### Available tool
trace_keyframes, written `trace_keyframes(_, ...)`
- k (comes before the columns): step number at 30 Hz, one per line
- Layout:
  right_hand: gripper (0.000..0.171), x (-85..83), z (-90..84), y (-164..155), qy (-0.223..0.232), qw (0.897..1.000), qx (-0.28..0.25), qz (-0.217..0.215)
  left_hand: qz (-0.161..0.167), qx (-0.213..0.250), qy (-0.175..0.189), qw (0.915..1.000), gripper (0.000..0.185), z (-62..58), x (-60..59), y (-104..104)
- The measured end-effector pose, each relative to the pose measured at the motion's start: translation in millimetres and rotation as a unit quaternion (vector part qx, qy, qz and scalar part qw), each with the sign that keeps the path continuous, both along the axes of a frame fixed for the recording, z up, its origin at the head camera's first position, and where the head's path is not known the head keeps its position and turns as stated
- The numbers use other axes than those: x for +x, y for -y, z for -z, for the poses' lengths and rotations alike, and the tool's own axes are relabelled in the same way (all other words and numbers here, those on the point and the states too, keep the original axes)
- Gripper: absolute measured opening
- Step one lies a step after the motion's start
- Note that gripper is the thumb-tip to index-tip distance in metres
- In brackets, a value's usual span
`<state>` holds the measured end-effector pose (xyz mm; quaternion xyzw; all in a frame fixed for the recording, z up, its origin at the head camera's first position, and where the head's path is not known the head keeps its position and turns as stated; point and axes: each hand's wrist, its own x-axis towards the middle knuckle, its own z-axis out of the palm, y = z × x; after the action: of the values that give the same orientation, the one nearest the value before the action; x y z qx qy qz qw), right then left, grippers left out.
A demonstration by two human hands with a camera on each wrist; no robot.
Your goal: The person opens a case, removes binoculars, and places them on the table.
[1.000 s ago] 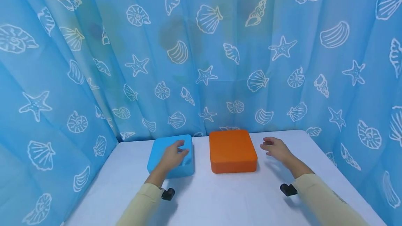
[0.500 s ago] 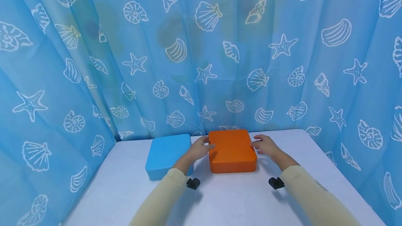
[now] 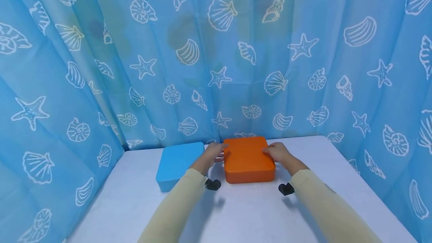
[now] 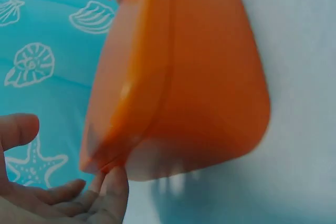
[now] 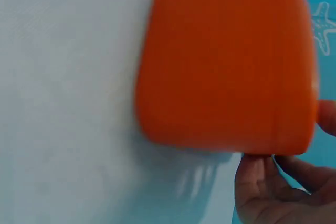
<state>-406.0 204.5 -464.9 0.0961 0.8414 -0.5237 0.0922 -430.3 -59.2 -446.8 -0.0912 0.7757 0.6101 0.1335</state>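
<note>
An orange box (image 3: 249, 160) with rounded corners and a seam below its top stands on the white table between my hands. My left hand (image 3: 208, 157) is at its left side. In the left wrist view, the fingertips (image 4: 116, 179) touch the side near the seam, while the thumb stands apart from the top. At the opposite side, my right hand (image 3: 281, 156) holds the upper edge. Its thumb lies against the top and its fingers (image 5: 254, 174) press the side from below. What the box contains is hidden.
A light blue box (image 3: 179, 160) of similar shape stands left of the orange one, partly behind my left hand and sleeve. The white table (image 3: 249, 213) ends at a blue curtain (image 3: 202, 66) with seashell and starfish prints, which hangs behind and on both sides.
My left hand has moved right, from above the blue box to the orange box's left side. My right hand has come in leftward and taken hold of its right edge.
</note>
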Motion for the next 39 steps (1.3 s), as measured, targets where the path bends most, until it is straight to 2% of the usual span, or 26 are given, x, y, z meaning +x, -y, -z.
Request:
trace_keyframes(4,0.057,-8.1,-11.1,-4.7,0.007,0.997,-0.076,0.031,-0.004,0.04,0.029,0.9987,0.06,-11.3,-4.2,1.8)
trace_keyframes(9,0.058,-12.4,-14.8,-12.4,0.044,0.978,-0.187,0.086,0.011,0.053,0.062,0.9966,0.062,-22.3,-2.8,2.9)
trace_keyframes(13,0.054,-12.2,-15.2,-17.6,0.063,0.967,-0.221,0.106,0.01,0.064,0.08,0.9947,0.067,-24.2,-1.6,4.6)
trace_keyframes(17,0.052,-12.8,-16.3,-19.4,0.061,0.969,-0.217,0.096,0.0,0.093,0.087,0.9918,0.066,-24.2,-2.7,8.4)
trace_keyframes(20,0.053,-12.3,-15.9,-18.3,0.067,0.973,-0.204,0.081,-0.008,0.101,0.092,0.9906,0.057,-23.5,-3.0,10.6)
trace_keyframes(28,0.048,-8.9,-7.4,-13.0,0.06,0.985,-0.153,0.055,0.002,0.067,0.081,0.9945,0.034,-15.9,-0.5,9.4)
trace_keyframes(34,0.053,-6.0,-3.4,-11.0,0.064,0.984,-0.157,0.052,0.009,0.053,0.085,0.995,0.024,-1.3,-1.6,12.4)
trace_keyframes(39,0.054,-8.7,-7.2,-14.2,0.057,0.983,-0.168,0.048,0.014,0.083,0.083,0.993,0.028,2.0,-2.4,14.3)
